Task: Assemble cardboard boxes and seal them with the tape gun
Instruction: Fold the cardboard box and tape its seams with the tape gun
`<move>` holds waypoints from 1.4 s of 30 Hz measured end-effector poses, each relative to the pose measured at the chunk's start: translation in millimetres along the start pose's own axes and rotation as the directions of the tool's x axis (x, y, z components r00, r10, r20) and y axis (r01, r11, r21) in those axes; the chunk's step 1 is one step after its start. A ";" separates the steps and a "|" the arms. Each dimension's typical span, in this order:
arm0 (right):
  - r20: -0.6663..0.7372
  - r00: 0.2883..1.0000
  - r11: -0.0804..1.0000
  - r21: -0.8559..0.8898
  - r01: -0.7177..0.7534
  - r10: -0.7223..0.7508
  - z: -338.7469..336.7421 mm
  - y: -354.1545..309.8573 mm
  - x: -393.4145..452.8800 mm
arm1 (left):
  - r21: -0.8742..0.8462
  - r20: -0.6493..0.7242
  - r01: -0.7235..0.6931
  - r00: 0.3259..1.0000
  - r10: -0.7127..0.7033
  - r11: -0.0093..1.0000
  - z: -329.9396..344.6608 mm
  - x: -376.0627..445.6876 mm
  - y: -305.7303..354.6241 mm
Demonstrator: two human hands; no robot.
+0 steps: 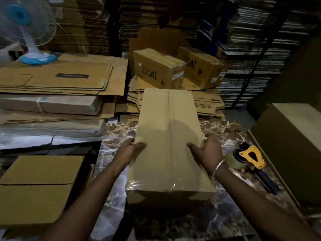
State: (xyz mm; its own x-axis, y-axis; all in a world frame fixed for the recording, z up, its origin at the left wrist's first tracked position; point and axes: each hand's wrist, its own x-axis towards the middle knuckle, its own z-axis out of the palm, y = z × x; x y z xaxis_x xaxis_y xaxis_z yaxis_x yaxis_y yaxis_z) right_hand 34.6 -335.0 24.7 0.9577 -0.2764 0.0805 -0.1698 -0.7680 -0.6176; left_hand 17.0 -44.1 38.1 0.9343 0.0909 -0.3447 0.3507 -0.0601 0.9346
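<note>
Now: both hands on the cardboard box (169,136), taped seam up on the marble counter (225,214) | left hand (129,152) and right hand (206,150) grip its sides, likely to shift it | tape gun (250,158) parked right, within reach

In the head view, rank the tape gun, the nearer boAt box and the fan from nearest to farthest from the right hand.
From the right hand:
1. Tape gun, just to its right on the marble table.
2. Nearer boAt box, behind, centre.
3. Fan, far back left.
</note>
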 end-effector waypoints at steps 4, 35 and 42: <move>0.183 0.965 0.953 0.204 -0.225 0.188 -7.6 -0.1 -3.7 | 0.051 -0.082 -0.021 0.996 0.025 0.998 12.0 12.8 8.5; -0.091 0.994 0.978 0.203 -0.047 0.067 -456.2 212.4 158.3 | 0.063 0.042 -0.293 0.956 0.291 0.954 465.1 -55.6 253.6; -0.150 0.979 0.983 0.140 -0.119 0.140 -556.2 310.8 188.3 | 0.049 0.108 -0.320 0.943 0.314 0.946 600.0 -67.7 279.1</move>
State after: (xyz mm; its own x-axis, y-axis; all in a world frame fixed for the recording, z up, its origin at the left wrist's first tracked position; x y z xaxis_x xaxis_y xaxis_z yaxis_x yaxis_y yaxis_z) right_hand 32.8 -947.1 283.1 0.8787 -0.4647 0.1091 -0.2487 -0.6408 -0.7263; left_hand 90.1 -663.5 269.4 0.9983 -0.0407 -0.0416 0.0358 -0.1350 0.9902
